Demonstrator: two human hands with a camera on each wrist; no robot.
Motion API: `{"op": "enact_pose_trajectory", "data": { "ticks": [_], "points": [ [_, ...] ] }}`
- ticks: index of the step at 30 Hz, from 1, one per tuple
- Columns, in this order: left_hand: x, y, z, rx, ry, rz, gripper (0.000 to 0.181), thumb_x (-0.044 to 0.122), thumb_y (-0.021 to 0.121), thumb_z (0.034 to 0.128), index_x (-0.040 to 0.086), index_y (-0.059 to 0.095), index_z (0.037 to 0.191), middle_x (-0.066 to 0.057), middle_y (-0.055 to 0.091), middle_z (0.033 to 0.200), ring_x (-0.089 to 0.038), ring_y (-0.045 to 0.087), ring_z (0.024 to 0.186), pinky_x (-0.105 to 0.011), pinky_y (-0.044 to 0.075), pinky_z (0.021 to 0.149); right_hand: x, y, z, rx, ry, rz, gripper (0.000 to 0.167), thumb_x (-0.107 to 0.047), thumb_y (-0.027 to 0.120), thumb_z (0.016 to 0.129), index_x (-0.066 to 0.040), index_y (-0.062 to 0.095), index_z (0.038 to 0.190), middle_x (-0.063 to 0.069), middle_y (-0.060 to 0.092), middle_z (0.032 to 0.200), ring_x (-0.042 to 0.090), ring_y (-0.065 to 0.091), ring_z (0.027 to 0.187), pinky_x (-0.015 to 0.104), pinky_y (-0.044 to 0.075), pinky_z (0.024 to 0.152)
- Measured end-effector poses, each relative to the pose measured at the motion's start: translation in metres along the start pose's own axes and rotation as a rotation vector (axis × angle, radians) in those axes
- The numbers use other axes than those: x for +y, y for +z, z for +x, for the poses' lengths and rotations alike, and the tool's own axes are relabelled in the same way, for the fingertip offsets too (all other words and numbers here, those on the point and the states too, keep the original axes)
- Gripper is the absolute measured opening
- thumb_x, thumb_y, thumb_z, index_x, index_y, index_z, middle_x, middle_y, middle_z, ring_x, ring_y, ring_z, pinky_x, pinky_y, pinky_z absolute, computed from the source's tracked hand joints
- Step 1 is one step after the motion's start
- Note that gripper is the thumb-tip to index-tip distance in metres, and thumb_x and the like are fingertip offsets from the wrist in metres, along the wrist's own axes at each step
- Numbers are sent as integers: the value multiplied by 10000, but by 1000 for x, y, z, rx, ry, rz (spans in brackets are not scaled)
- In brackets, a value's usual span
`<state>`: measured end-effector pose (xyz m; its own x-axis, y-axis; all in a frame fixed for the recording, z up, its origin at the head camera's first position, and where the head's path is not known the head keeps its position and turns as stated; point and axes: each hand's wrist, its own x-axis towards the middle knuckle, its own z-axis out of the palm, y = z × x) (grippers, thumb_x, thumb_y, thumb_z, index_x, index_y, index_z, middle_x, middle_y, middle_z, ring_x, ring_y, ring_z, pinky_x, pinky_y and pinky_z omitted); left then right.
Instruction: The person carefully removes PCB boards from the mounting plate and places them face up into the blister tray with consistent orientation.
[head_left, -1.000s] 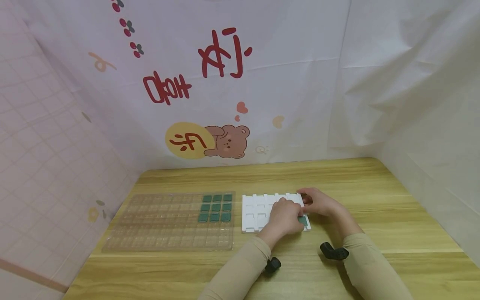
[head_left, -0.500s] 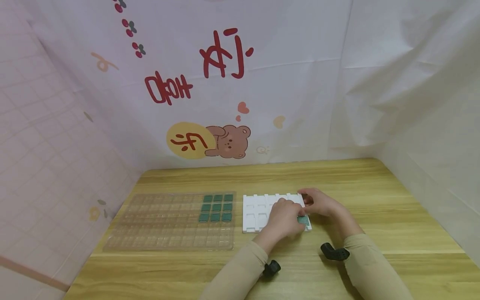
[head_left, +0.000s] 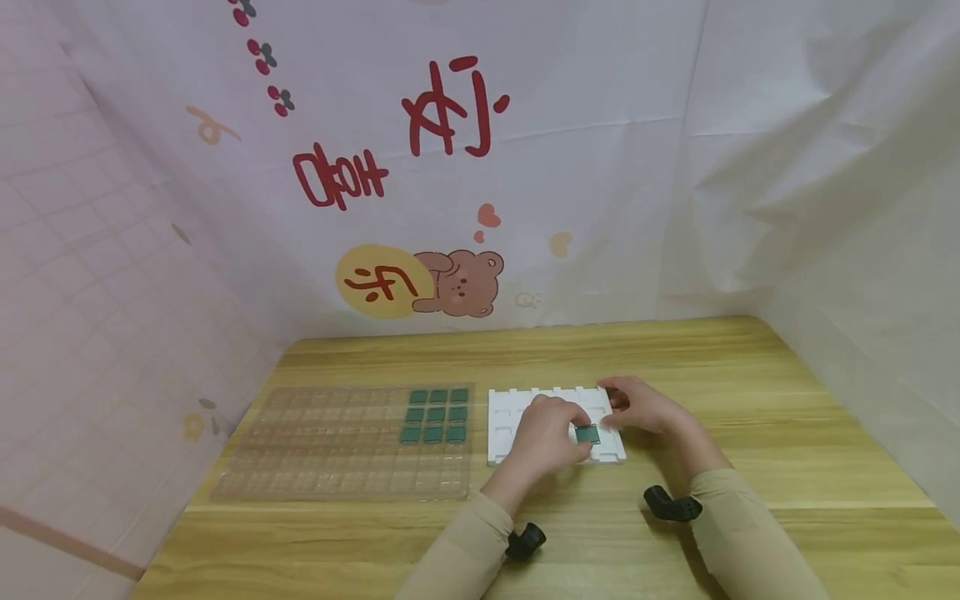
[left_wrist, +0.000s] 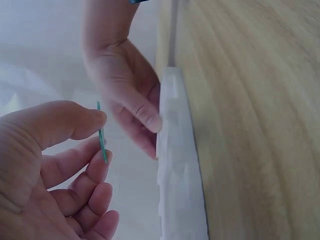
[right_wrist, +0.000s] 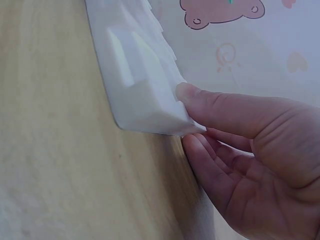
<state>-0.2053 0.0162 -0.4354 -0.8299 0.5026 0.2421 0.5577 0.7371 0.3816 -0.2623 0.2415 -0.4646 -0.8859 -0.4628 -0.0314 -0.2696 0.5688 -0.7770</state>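
Between thumb and fingertips, my left hand (head_left: 546,437) pinches a small green circuit board (head_left: 588,434) above the white tray (head_left: 501,417). The left wrist view catches this circuit board (left_wrist: 101,135) edge-on, thin and apart from the white tray (left_wrist: 180,165). My right hand (head_left: 637,406) holds the white tray at its right end. In the right wrist view, the thumb lies on the rim of the white tray (right_wrist: 137,75) and the fingers are at its end wall. Recessed pockets show in the tray; the left hand hides part of them.
Left of the white tray lies a clear plastic tray (head_left: 300,450) with many compartments. Several green circuit boards (head_left: 433,414) sit in rows at its right end. A wooden table (head_left: 600,533) bears both trays, and a printed white cloth (head_left: 600,183) hangs behind it.
My left hand has moved left with the circuit board, away from the white tray's right front corner. The right hand keeps its hold on the tray's end.
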Motion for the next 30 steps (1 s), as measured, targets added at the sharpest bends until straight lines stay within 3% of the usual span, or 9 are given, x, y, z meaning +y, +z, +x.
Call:
{"op": "enact_pose_trajectory", "data": {
  "ticks": [10,18,30],
  "points": [
    [-10,-12,-11,58,32,-48,164,252,805,760,191,761,905,146,688,864,-92,575,887,-242,426,847,1,1,1,-1,11,-15,679,-66,780,835,168,418,1360,245,571,1183,358,574,1064,459,499,900],
    [-21,-22,-26,46,-5,-28,183,238,805,751,180,766,920,110,697,899,-138,556,897,-253,433,823,-2,0,1,9,34,-20,687,-68,794,824,163,429,1358,236,576,1164,345,561,1042,459,487,905],
    [-49,-39,-46,47,-15,-32,174,176,788,768,125,758,931,45,705,932,-189,581,955,-348,432,915,0,0,1,-7,30,-26,707,-78,792,830,170,409,1370,264,552,1211,370,549,1093,481,474,923]
  ]
}}
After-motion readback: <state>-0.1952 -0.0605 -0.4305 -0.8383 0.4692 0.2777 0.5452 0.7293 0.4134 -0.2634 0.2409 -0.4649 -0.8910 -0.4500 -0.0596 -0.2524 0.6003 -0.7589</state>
